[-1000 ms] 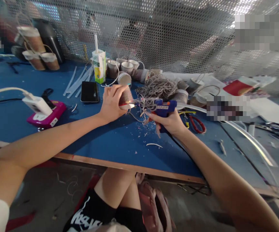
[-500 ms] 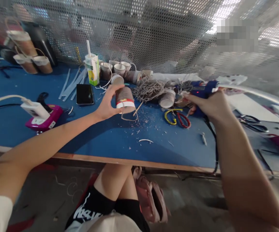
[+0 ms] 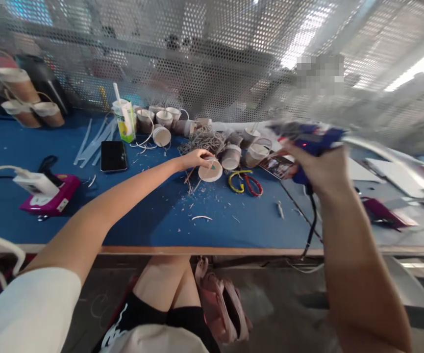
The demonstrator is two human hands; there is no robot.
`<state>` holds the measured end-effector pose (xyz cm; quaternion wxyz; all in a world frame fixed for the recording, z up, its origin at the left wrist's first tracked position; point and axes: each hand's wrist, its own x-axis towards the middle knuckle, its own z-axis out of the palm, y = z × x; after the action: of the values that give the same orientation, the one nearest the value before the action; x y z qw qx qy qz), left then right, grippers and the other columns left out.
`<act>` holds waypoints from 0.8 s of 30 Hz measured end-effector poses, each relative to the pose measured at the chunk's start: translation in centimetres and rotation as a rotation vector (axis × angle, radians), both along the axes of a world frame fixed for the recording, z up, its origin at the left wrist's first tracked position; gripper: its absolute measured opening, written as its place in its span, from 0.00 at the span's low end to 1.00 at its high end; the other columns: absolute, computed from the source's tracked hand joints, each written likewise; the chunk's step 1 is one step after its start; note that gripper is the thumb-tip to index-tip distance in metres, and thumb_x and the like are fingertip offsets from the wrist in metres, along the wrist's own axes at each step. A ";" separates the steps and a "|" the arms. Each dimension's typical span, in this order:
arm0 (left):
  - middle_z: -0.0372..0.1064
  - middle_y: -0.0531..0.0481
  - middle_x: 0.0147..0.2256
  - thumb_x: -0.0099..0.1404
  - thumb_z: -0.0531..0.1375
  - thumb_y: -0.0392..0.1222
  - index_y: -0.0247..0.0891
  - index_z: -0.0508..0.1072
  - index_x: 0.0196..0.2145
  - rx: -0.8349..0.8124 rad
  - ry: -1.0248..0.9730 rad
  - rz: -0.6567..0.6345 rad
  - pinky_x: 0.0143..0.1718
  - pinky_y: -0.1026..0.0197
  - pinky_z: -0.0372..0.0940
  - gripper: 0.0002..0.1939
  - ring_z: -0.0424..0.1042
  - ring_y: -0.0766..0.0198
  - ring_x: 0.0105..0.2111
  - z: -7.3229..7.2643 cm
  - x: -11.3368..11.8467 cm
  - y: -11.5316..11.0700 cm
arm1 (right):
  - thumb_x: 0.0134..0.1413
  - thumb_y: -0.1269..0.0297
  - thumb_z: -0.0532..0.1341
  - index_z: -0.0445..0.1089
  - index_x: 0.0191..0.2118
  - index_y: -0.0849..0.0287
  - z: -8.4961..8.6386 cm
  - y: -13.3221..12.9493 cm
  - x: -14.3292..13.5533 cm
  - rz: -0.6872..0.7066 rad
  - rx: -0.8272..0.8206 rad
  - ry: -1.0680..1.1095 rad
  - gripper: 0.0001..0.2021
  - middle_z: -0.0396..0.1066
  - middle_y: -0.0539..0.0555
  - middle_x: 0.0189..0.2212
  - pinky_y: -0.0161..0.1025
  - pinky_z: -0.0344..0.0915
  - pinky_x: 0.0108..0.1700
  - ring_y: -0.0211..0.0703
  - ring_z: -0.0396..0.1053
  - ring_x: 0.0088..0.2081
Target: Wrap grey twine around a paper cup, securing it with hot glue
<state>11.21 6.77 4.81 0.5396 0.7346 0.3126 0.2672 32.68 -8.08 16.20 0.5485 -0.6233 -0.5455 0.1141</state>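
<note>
My left hand [image 3: 197, 159] is closed on the edge of a paper cup [image 3: 208, 174], held over the table. The cup's pale round end faces me, with a small teal mark on it; its side is mostly hidden. My right hand [image 3: 325, 166] grips a blue glue gun [image 3: 309, 139], blurred by motion, with a small red light lit and a dark cord hanging below. Just behind the left hand lies a tangle of grey-brown twine [image 3: 206, 139]. Beside the held cup, another wrapped cup [image 3: 231, 157] lies on its side.
A tool with yellow and red looped handles [image 3: 236, 189] lies right of centre. Toward the back left are a phone [image 3: 113, 156], a drink carton [image 3: 124, 120] and several cups [image 3: 164, 117]. A magenta power strip [image 3: 52, 196] sits left. Scraps dot the blue table [image 3: 153, 215]; perforated metal stands behind.
My left hand has moved right and turned the cup so its round end faces me. My right hand still grips the glue gun. The whole view has shifted.
</note>
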 end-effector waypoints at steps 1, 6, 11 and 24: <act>0.70 0.35 0.49 0.43 0.64 0.41 0.28 0.68 0.49 0.010 0.005 0.013 0.55 0.48 0.63 0.33 0.69 0.49 0.51 -0.1 0.2 0.3 | 0.33 0.59 0.72 0.66 0.24 0.59 0.8 -0.5 0.5 -0.061 0.118 0.027 0.15 0.70 0.51 0.19 0.39 0.61 0.14 0.33 0.58 0.12; 0.70 0.37 0.48 0.43 0.66 0.39 0.29 0.68 0.48 0.078 0.030 0.060 0.55 0.46 0.61 0.33 0.69 0.48 0.51 1.1 0.2 0.4 | 0.41 0.57 0.69 0.62 0.26 0.50 3.0 -2.4 1.4 -0.126 0.278 0.064 0.13 0.69 0.50 0.21 0.42 0.64 0.16 0.38 0.62 0.16; 0.66 0.41 0.52 0.39 0.70 0.39 0.37 0.68 0.51 0.655 0.127 0.059 0.59 0.45 0.60 0.38 0.67 0.47 0.54 2.5 -2.2 -2.3 | 0.44 0.51 0.68 0.67 0.22 0.52 0.0 -1.7 -1.1 0.196 -0.027 0.061 0.14 0.68 0.51 0.17 0.42 0.60 0.12 0.35 0.57 0.12; 0.65 0.35 0.54 0.51 0.67 0.58 0.37 0.51 0.61 0.947 0.017 0.615 0.57 0.43 0.62 0.48 0.66 0.48 0.55 -5.5 -12.7 -6.3 | 0.40 0.52 0.69 0.67 0.17 0.59 -8.7 1.9 -9.4 0.733 -0.401 0.142 0.17 0.59 0.48 0.07 0.33 0.52 0.10 0.32 0.54 0.09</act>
<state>-1.45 0.43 -0.66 0.0461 0.7738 0.3625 0.5175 23.30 -6.14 7.48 0.3755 -0.4733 -0.6589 0.4481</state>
